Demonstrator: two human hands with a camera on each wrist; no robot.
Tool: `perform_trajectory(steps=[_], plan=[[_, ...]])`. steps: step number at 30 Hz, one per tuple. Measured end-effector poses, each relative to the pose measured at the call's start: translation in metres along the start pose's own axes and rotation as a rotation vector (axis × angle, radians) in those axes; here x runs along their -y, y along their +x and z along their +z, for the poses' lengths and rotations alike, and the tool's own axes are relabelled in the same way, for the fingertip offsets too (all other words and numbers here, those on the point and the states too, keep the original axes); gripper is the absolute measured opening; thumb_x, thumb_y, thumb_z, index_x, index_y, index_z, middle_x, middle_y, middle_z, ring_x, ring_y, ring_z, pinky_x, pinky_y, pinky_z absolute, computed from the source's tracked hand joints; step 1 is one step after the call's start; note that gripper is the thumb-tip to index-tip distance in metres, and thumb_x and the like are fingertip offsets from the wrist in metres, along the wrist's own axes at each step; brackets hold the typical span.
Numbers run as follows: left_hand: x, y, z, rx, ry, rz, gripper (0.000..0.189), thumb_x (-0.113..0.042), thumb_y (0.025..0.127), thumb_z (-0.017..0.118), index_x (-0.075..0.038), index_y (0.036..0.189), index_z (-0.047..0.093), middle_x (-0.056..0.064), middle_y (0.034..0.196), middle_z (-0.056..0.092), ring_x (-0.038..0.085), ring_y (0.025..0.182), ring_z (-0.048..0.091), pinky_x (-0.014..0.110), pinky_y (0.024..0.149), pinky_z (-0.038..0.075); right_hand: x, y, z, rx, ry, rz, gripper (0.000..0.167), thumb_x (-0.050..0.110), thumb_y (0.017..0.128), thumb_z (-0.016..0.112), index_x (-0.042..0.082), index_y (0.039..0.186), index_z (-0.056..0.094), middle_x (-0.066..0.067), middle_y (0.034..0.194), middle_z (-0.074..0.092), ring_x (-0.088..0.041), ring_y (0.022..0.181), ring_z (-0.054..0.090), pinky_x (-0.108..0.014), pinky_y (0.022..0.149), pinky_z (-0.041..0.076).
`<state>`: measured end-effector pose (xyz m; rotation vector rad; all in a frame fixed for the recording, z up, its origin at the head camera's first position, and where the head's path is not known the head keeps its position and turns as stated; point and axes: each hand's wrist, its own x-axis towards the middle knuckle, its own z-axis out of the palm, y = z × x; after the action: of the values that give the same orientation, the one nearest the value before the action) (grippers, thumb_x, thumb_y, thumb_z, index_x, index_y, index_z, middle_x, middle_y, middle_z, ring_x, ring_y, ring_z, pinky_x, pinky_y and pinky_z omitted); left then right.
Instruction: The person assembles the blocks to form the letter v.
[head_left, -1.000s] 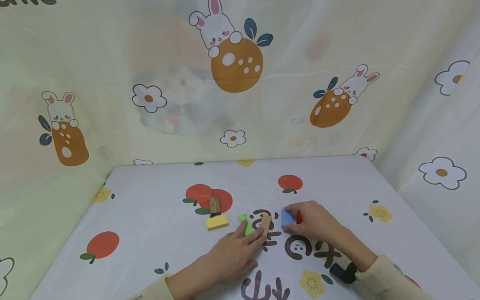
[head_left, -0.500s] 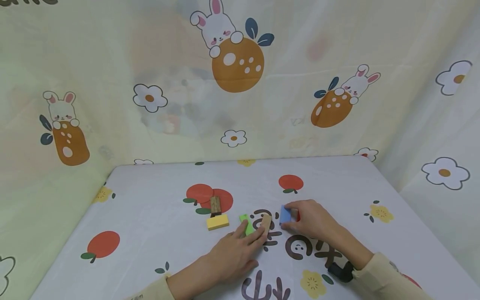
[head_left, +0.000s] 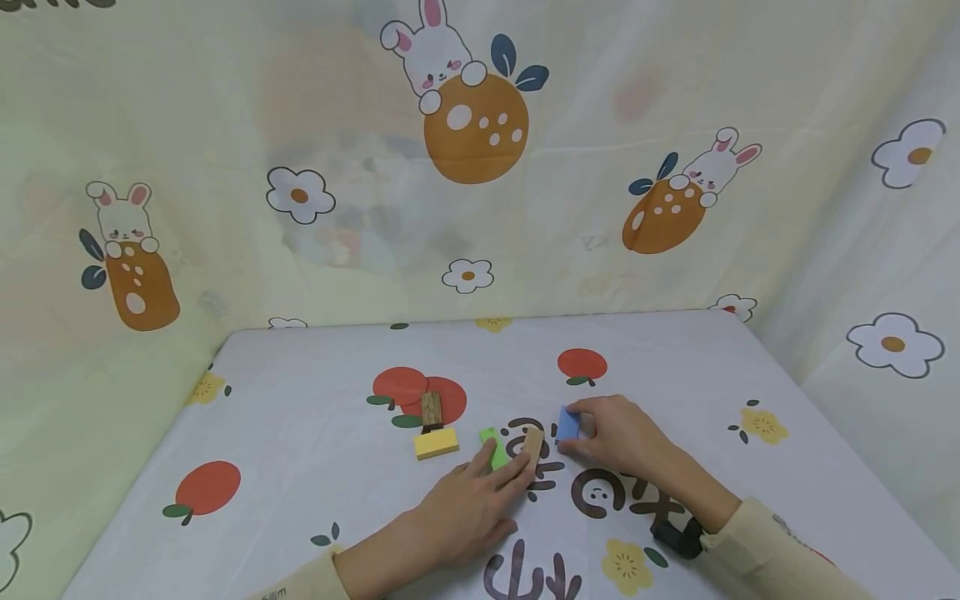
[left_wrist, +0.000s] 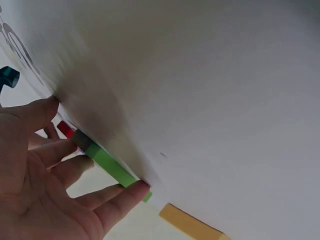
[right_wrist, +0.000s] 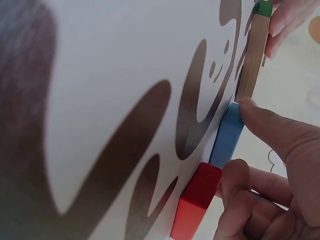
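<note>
My right hand (head_left: 622, 433) holds a blue block (head_left: 567, 423) between thumb and index finger, close over the table. Beside it, a red block (right_wrist: 197, 202) meets the blue one's end in the right wrist view, near my curled fingers; the hand hides it in the head view. My left hand (head_left: 468, 512) lies palm down with spread fingers. Its fingertips rest on a green block (head_left: 488, 435) and a tan wooden block (head_left: 532, 450), which stand slightly apart at their far ends. The left wrist view shows the green block (left_wrist: 112, 167) along the fingers.
Left of the green block lies a yellow block (head_left: 436, 444), with a dark brown wood-grain block (head_left: 432, 410) just behind it. A white cloth (head_left: 300, 433) printed with fruit and letters covers the table. Patterned curtains (head_left: 360, 250) enclose the back and sides.
My right hand has shifted a little left and away from me with the blue block, nearer the tan block. The red block has gone out of sight in the head view. My left hand stays put.
</note>
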<state>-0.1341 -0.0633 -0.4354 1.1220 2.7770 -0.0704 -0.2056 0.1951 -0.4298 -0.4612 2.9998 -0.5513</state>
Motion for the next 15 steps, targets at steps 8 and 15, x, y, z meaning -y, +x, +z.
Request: perform_trajectory(steps=[8, 15], plan=[[-0.0004, 0.001, 0.0004, 0.007, -0.011, -0.005, 0.071, -0.051, 0.103, 0.063, -0.032, 0.166, 0.035, -0.01, 0.176, 0.029, 0.037, 0.161, 0.034, 0.046, 0.11, 0.057, -0.0067, -0.0043, -0.0066, 0.0, 0.021, -0.027, 0.059, 0.038, 0.083, 0.09, 0.008, 0.132, 0.074, 0.0, 0.087, 0.072, -0.013, 0.076, 0.055, -0.027, 0.066, 0.049], [-0.0005, 0.0001, 0.0, 0.006, -0.007, -0.002, 0.071, -0.05, 0.104, 0.063, -0.032, 0.166, 0.036, -0.01, 0.176, 0.029, 0.037, 0.161, 0.034, 0.046, 0.109, 0.057, -0.0105, -0.0057, -0.0069, 0.026, 0.006, -0.023, 0.054, 0.038, 0.085, 0.089, 0.009, 0.128, 0.076, -0.008, 0.117, 0.079, -0.019, 0.093, 0.061, -0.039, 0.087, 0.06]])
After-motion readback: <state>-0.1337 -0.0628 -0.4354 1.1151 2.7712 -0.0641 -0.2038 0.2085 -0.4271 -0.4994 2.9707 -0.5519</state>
